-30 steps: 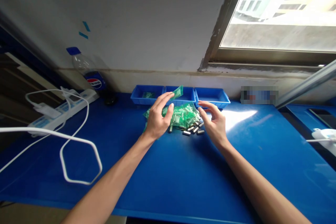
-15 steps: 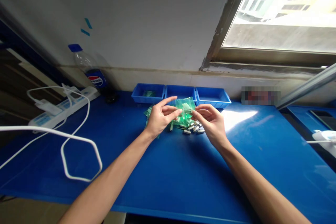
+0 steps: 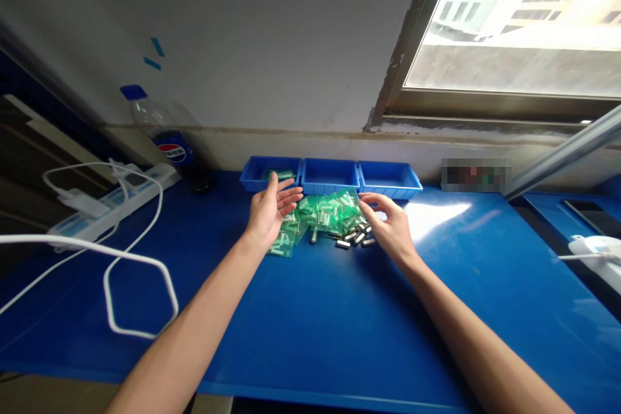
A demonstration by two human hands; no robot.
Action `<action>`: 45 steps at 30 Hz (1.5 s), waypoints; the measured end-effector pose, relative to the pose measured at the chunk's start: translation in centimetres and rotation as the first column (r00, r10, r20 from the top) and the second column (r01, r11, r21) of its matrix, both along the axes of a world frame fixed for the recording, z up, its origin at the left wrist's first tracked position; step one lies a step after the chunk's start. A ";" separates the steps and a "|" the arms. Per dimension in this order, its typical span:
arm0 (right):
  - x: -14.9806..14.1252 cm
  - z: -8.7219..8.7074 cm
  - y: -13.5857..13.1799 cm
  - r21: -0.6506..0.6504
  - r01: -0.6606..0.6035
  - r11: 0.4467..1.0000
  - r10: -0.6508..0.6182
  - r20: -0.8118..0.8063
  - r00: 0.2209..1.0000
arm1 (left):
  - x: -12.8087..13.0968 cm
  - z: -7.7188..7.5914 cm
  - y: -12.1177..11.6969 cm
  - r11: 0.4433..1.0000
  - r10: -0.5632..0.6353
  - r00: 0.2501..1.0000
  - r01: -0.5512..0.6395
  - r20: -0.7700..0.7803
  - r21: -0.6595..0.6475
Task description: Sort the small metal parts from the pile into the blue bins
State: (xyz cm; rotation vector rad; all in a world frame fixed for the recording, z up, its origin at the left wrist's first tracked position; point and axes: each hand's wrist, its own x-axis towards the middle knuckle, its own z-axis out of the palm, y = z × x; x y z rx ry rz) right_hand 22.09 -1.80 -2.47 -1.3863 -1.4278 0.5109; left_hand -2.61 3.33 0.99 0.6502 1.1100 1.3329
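My left hand [image 3: 268,212] is open, its fingers spread and nothing in them, in front of the left blue bin and over the left end of a heap of green see-through bags [image 3: 286,239]. These bags have small pale pieces in them. My right hand [image 3: 392,225] pinches the right edge of one such green plastic bag [image 3: 345,202] between thumb and fingers, at the heap's right side. Below that bag lie several loose small metal-and-black pieces [image 3: 343,244], which look like connectors.
Three blue bins stand against the wall: a left bin [image 3: 247,174] with green bags inside, a middle bin [image 3: 330,174] and a right bin [image 3: 392,181]. At left are a cola bottle [image 3: 172,145], a power strip [image 3: 111,207] and a looping white cable [image 3: 140,255].
My left hand has let go of the green bag, moved left and spread its fingers. My right hand keeps hold of the bag, which sits slightly lower over the heap.
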 end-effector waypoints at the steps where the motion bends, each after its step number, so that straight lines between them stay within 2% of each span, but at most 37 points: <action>1: 0.0 -0.1 0.0 -0.032 -0.005 0.999 0.005 0.006 1.000 | -0.1 0.1 0.0 0.999 -0.030 1.000 0.030 -0.004 -0.014; 4: 0.0 -0.3 0.1 -0.099 -0.008 0.995 0.006 -0.014 1.000 | 0.4 0.0 -0.6 0.990 -0.106 0.989 0.115 -0.105 0.080; 6: 0.1 -0.4 0.2 -0.120 -0.014 0.993 0.005 -0.073 0.997 | 1.0 -0.2 -1.3 0.959 -0.122 0.953 0.185 -0.276 0.215; 8: 0.1 -0.3 0.2 -0.099 -0.011 0.995 -0.003 -0.136 0.991 | 1.6 -0.4 -2.0 0.896 -0.089 0.863 0.287 -0.497 0.338; 10: 0.1 -0.1 0.1 -0.032 0.032 0.999 -0.037 -0.170 0.985 | 2.0 -0.6 -2.6 0.813 -0.039 0.741 0.413 -0.670 0.410; 12: 0.0 0.3 0.0 0.059 0.105 0.993 -0.091 -0.205 0.975 | 2.3 -0.6 -3.1 0.740 0.008 0.659 0.502 -0.752 0.448; 14: -0.2 0.8 -0.2 0.136 0.152 0.979 -0.110 -0.274 0.955 | 2.5 -0.6 -3.3 0.712 0.039 0.643 0.520 -0.765 0.473; 17: -0.7 1.3 -0.4 0.171 0.123 0.978 -0.043 -0.408 0.912 | 2.5 -0.5 -3.3 0.746 0.025 0.668 0.483 -0.744 0.458; 21: -1.7 1.3 -0.7 0.137 -0.020 0.990 0.089 -0.518 0.851 | 2.4 -0.4 -3.2 0.797 -0.117 0.730 0.473 -0.673 0.374; 26: -2.5 1.3 -1.2 0.125 -0.133 0.983 0.179 -0.529 0.830 | 2.5 -0.2 -3.2 0.797 -0.267 0.756 0.522 -0.598 0.304; 30: -2.8 1.6 -1.4 0.077 -0.150 0.986 0.168 -0.505 0.846 | 2.4 0.0 -3.2 0.826 -0.259 0.804 0.472 -0.535 0.308; 34: -3.0 2.0 -1.5 0.057 -0.217 0.974 0.217 -0.494 0.842 | 2.2 0.2 -2.9 0.848 -0.276 0.821 0.453 -0.500 0.275; 37: -2.4 1.8 -1.3 0.063 -0.161 0.985 0.172 -0.417 0.892 | 1.8 0.1 -2.1 0.903 -0.214 0.892 0.336 -0.397 0.269; 39: -1.7 1.3 -0.9 0.047 -0.065 0.997 0.075 -0.267 0.961 | 1.3 -0.1 -1.3 0.945 -0.102 0.961 0.174 -0.258 0.276; 42: -0.9 0.5 -0.4 -0.017 -0.050 0.999 0.049 -0.035 0.998 | 0.5 -0.4 0.0 0.975 0.055 0.998 -0.049 -0.022 0.217; 45: -0.6 -0.1 -0.1 -0.048 -0.102 0.994 0.104 0.043 0.994 | 0.0 -0.6 0.4 0.990 0.071 0.996 -0.077 0.059 0.120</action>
